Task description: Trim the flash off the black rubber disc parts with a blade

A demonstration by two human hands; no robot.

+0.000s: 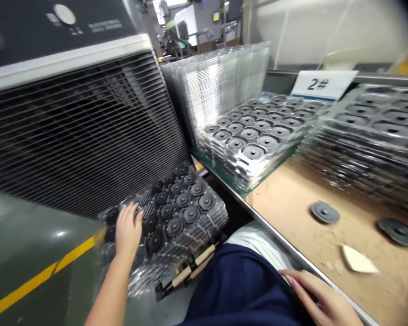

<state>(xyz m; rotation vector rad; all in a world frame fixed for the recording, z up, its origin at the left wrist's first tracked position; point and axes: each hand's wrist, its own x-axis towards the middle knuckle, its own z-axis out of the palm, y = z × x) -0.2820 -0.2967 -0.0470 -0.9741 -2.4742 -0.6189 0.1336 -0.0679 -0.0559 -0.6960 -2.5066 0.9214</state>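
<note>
Clear plastic trays [193, 244] of black rubber discs [175, 227] sit by a slatted metal housing [78, 136]; the left hand [129, 228] lies open on them, the right hand [321, 294] loose and empty beside a tan bench [285, 199].

We're in a factory: grey machinery [204, 22] stands at the far end (brightly lit), and a pale wall [313, 31] rises behind the worktop [285, 194].

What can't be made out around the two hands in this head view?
Head view:
Left hand: its fingers hide whether it grips a black disc in the clear tray stack.
Right hand: cut off by the bottom edge, and it hides what lies beneath it.
Pale scrap on the tabletop: too blurred to identify.
Machine panel lettering: too small to read.
</note>
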